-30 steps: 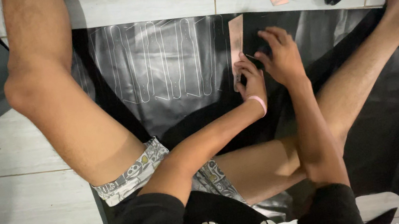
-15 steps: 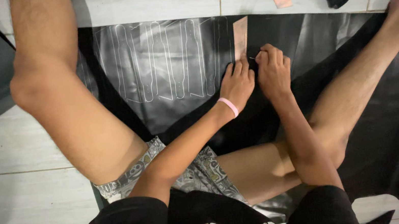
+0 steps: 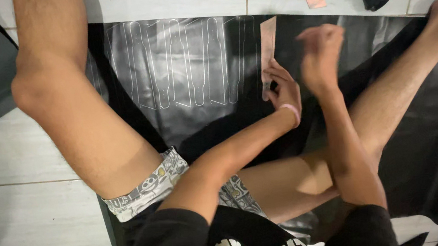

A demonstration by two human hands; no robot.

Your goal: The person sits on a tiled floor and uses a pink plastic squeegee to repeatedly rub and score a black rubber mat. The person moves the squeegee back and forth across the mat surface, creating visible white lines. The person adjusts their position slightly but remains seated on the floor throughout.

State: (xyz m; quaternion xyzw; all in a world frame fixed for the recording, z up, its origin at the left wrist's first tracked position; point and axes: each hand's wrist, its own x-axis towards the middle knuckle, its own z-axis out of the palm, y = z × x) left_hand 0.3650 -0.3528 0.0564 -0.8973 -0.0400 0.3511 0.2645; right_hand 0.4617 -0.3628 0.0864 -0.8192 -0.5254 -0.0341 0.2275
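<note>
Tiled floor [image 3: 45, 219] carries black sheet [image 3: 194, 109]; left hand [image 3: 282, 89] presses pink template [image 3: 268, 43] flat, right hand [image 3: 320, 56] blurred, grip unclear.

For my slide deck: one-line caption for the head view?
Left hand pins a pink template on black sheet; right hand raised, blurred.

The left hand [image 3: 282, 89] presses a tan template [image 3: 267, 49] flat on a black sheet [image 3: 172, 112] spread over the floor [image 3: 27, 204]; the right hand [image 3: 321, 54] hovers blurred just beside it, grip unclear
</note>
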